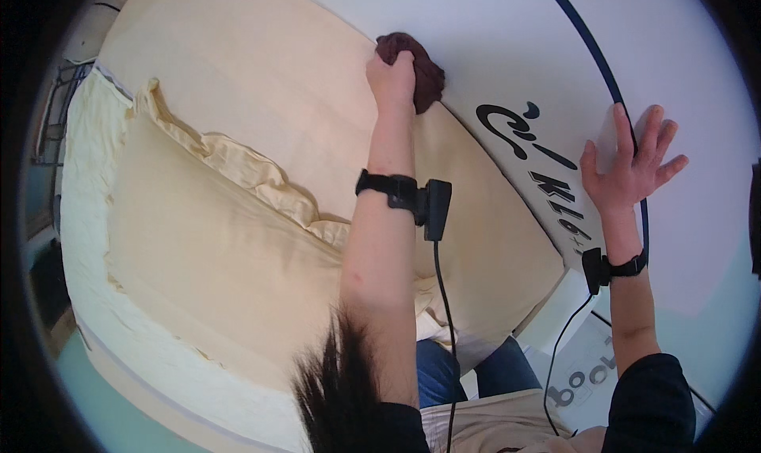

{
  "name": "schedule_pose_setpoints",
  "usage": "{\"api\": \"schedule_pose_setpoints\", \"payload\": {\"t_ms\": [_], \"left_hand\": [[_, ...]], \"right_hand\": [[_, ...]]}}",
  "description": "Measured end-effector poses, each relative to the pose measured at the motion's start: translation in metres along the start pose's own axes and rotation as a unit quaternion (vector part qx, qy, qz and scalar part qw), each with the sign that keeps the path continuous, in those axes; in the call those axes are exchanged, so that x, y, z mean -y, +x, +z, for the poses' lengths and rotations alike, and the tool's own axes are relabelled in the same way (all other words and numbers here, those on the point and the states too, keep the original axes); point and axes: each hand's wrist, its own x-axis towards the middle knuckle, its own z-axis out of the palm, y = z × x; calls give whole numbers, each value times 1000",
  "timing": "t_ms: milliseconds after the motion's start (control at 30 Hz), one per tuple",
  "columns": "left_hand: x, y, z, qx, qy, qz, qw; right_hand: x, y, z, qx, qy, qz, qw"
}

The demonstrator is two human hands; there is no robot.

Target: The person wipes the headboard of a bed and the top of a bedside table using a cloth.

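Observation:
My left hand (391, 79) is closed around a bunched dark brown cloth (428, 74). The cloth lies where the beige bedding (238, 80) meets a white wall (483, 25), and it touches the wall's lower edge. To the right, my right hand (626, 175) rests flat against the white wall with its fingers spread, holding nothing. Its fingers lie across a curved black stripe (590, 45). Black lettering and curved marks (507, 128) run down the wall between my two hands.
A large beige pillow or cushion with a ruffled edge (269, 179) lies left of my left forearm. Pale cream fabric (83, 183) borders the bed, with a metal rack (59, 112) beyond. Cables (444, 294) hang from black straps on both wrists. A white box-like piece (551, 310) is below the lettering.

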Motion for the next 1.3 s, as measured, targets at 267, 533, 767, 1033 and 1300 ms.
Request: {"api": "schedule_pose_setpoints", "payload": {"t_ms": [267, 533, 767, 1033, 1300], "left_hand": [[39, -43, 9, 62, 35, 1, 997], [33, -120, 8, 79, -136, -155, 975], [-23, -150, -52, 69, -250, -215, 941], [-116, -176, -110, -3, -205, -174, 963], [-160, -179, -89, -21, -198, -159, 967]], "right_hand": [[1, -4, -3, 44, -5, 26, 999], [2, -5, -5, 48, -6, 39, 998], [-1, 3, -14, 77, -6, 26, 997], [-9, 7, -29, 77, 44, -4, 996], [-12, 14, -33, 28, 110, -45, 993]]}}
